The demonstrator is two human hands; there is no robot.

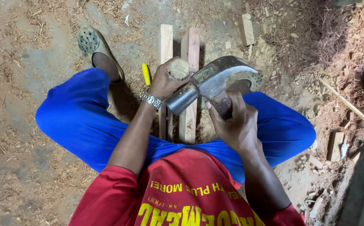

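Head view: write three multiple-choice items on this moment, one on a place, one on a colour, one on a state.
1. Where do the wooden strips lie?
A. on the ground between the legs
B. on a bench
C. in a box

2. What colour are the trousers?
A. green
B. blue
C. black

3. How is the hammer held?
A. lying untouched
B. by the left hand alone
C. right hand just below its head

Key: 1 A, dirt shows around them; 2 B, both legs are blue; 3 C, right fingers wrap it.
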